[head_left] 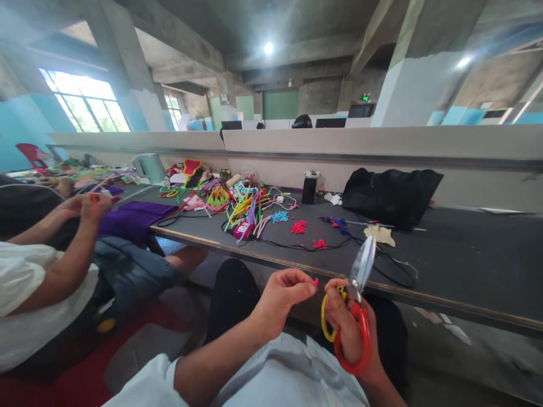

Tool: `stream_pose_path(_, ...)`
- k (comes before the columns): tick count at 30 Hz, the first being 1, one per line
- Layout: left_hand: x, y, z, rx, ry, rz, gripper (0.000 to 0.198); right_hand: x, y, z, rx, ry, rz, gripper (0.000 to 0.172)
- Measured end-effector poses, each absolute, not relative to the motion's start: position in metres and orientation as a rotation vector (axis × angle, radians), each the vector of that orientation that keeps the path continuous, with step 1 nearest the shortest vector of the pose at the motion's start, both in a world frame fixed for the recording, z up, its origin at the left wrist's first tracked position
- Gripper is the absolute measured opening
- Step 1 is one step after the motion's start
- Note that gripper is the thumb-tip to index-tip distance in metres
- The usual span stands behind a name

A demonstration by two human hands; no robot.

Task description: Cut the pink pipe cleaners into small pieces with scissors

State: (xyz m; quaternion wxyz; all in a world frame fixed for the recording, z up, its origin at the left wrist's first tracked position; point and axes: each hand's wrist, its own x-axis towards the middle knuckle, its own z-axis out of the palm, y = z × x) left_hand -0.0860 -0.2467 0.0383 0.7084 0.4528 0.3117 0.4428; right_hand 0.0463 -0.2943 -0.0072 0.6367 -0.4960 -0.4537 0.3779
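Note:
My left hand (288, 297) pinches a small red piece (316, 283) between thumb and fingertips, in front of the table edge. Just right of it, my right hand (350, 328) is closed around scissors (360, 277) with one red and one yellow handle loop, blades pointing up. A yellow bit, too small to make out, is near the right fingertips. On the dark table beyond lie a pile of red pieces (299, 227), a smaller red cluster (320, 244) and a pile of blue pieces (279, 216).
Colourful fuzzy stems (248, 209) lie left of the piles. A black bag (390, 195), cream cloth (380, 234), glue gun (339, 224) and black cable sit at the right. At the left, a person's hands (91, 206) hold something red. The table edge (271, 260) runs before me.

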Motion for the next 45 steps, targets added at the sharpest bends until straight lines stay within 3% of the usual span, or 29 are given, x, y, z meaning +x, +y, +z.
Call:
stream_pose_path(6, -0.083, -0.251, 0.049, 1.020, 0.753, 1.218, 0.019, 0.037, -0.304, -0.028, -1.466, -1.428, 0.472, 0.026)
stream_pose_path(27, -0.080, -0.255, 0.048, 1.145, 0.861, 1.338, 0.014, 0.027, -0.304, -0.052, -1.772, -1.614, -0.089, 0.039)
stream_pose_path(34, -0.081, -0.249, 0.044, 1.155, 0.884, 1.333, 0.016, 0.032, -0.302, -0.060, -1.685, -1.489, 0.227, 0.043)
stream_pose_path(39, -0.081, -0.247, 0.039, 1.193, 0.903, 1.325, 0.016, 0.033, -0.299, -0.057, -1.589, -1.415, 0.465, 0.036)
stream_pose_path(45, -0.074, -0.177, 0.013, 1.783, 1.340, 1.308, 0.013, 0.040, -0.291, -0.085, -1.515, -1.371, 0.638, 0.042)
